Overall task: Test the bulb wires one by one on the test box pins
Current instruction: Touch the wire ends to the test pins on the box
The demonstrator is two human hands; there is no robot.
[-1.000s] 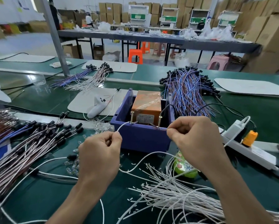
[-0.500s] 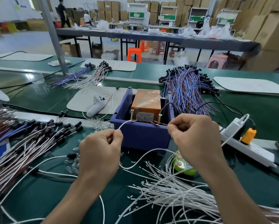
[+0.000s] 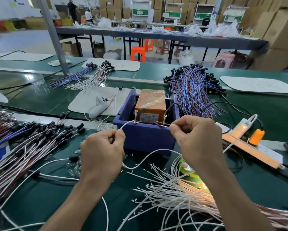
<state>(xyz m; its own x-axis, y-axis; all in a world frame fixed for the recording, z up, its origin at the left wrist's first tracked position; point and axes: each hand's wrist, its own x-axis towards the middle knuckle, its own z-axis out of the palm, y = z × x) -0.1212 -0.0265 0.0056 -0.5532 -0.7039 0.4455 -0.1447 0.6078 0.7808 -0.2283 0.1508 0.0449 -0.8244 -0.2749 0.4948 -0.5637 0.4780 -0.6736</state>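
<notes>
Green workbench (image 3: 39, 197) fills the lower two thirds of the frame. Left edge: big bundle of black-capped bulb wires (image 3: 31, 144), fanned with caps toward centre. Upper right of centre: blue-and-brown wire bundle (image 3: 193, 90), caps at the far end. Lower right: loose pile of white wires (image 3: 173, 194), cut ends pointing left.

Blue test box (image 3: 146, 139) sits at frame centre with an orange unit (image 3: 150, 104) inside it. Power strip (image 3: 250, 145) lies at right, running diagonally, with an orange plug (image 3: 256, 136) in it.

Left hand (image 3: 101, 152), lower centre-left, is curled, thumb and forefinger pinching the white wire end (image 3: 127, 124). That end runs up and to the right from the fingertips and meets the left pin (image 3: 136, 116) at the box's near rim. Right hand (image 3: 198, 140), centre-right, is curled too, pinching the brown wire end (image 3: 166, 125). This end lies about level, pointing left, touching the right pin (image 3: 164, 120). A white slack loop (image 3: 150, 155) sags between the hands in front of the box wall.

Both pins are screws standing upright at the near rim, well apart from each other. A white handheld device (image 3: 98, 107) lies on a grey mat (image 3: 83, 100) left of the box.
</notes>
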